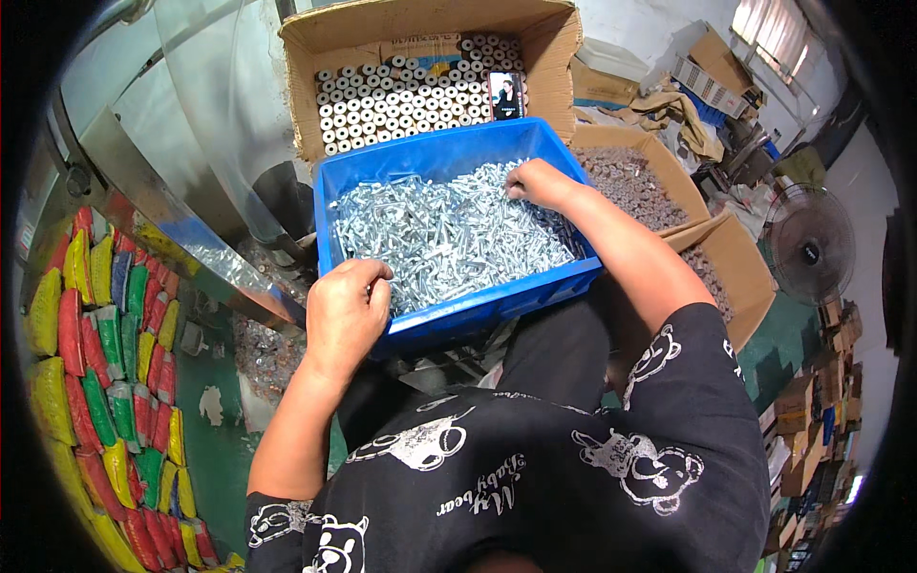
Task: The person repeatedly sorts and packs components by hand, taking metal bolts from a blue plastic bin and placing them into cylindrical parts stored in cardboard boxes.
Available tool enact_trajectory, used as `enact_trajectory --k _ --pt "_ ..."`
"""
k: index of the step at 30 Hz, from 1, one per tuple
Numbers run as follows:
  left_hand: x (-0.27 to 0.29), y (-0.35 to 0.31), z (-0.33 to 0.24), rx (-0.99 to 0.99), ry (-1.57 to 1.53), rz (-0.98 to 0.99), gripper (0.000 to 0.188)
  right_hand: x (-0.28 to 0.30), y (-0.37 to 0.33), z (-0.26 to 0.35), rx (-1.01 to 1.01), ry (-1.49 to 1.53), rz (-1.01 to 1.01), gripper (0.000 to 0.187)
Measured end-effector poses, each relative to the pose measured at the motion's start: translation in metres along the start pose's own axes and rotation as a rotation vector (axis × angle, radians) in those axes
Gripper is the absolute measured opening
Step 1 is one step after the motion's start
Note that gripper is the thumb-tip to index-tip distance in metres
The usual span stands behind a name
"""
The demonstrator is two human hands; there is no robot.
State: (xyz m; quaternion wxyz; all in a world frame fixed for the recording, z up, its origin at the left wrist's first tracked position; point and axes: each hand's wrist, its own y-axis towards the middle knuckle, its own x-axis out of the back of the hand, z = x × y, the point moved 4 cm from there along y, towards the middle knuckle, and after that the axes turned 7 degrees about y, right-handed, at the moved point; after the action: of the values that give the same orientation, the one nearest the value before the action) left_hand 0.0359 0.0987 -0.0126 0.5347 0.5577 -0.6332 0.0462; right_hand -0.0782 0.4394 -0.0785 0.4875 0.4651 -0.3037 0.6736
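A blue plastic bin (458, 313) stands in front of me, filled with a heap of small silvery metal pieces (449, 234) that look like screws or bolts. At the bin's near left corner is my left hand (344, 304), its fingers curled closed over the edge of the heap; what they hold, if anything, is hidden. My right hand (541, 184) reaches over the right side of the bin to the far right of the heap. Its fingers are pinched together at the metal pieces, and I cannot make out what lies between them.
Behind the bin, an open cardboard box (304, 105) holds stacked white-ended rolls (382, 110), with a phone (505, 95) propped against them. Cardboard boxes (693, 198) of small parts stand right. A curved metal chute (191, 234) and colourful sacks (105, 353) are left; a fan (810, 250) stands far right.
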Motion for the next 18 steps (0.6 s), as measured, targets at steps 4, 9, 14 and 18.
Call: enact_trajectory --k 4,9,14,18 --pt "0.002 -0.001 0.002 0.038 -0.022 0.050 0.013 0.011 -0.006 0.002 -0.334 0.418 -0.149 0.019" --pt "0.001 -0.001 0.006 0.017 -0.026 0.058 0.013 0.013 -0.002 0.000 -0.588 1.418 -0.285 0.022" --pt "0.001 0.000 0.003 0.024 -0.046 0.080 0.012 0.000 0.022 0.061 0.355 0.157 -0.156 0.011" --pt "0.002 -0.001 0.008 0.018 -0.054 0.054 0.012 -0.033 0.027 0.098 0.377 -0.184 0.020 0.011"
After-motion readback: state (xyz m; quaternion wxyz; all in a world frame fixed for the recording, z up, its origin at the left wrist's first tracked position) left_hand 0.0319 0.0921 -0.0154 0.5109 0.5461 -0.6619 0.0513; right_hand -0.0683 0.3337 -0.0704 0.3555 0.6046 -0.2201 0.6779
